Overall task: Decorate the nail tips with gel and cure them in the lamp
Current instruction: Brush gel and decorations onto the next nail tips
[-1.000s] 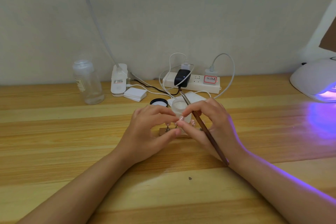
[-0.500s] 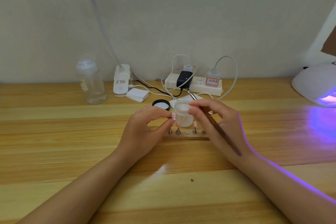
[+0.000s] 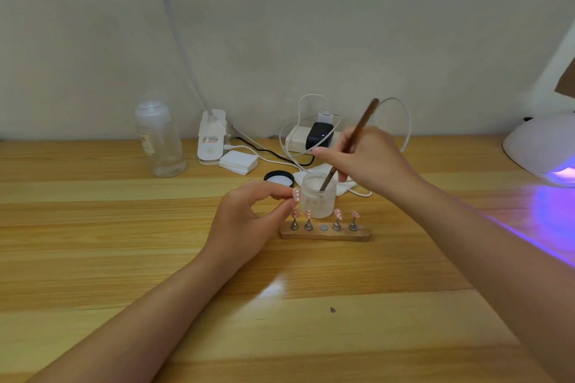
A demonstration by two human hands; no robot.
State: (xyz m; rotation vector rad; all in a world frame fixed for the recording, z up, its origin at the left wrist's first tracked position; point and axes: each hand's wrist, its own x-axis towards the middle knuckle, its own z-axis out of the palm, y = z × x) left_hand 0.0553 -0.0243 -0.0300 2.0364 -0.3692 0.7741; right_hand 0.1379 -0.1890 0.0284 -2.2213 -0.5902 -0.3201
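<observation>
A wooden nail-tip stand [image 3: 325,233] lies at the table's middle, with several pink nail tips on metal pegs and one bare peg. My left hand [image 3: 249,221] pinches a pink nail tip with white dots [image 3: 296,195] just left of a frosted glass jar [image 3: 318,199]. My right hand [image 3: 370,162] grips a brown brush [image 3: 357,130], whose metal end dips into the jar's open mouth. The white curing lamp [image 3: 541,149] glows purple at the right edge.
The jar's black lid [image 3: 278,179] lies behind my left hand. Further back stand a clear bottle [image 3: 160,140], a clip lamp base [image 3: 211,141], white pads [image 3: 239,162], a power strip with chargers and cables [image 3: 314,135], and a white wipe [image 3: 345,186].
My right hand has lifted away from the left hand and swung the brush upright, its end now in the jar. My left hand still pinches the nail tip, now beside the jar.
</observation>
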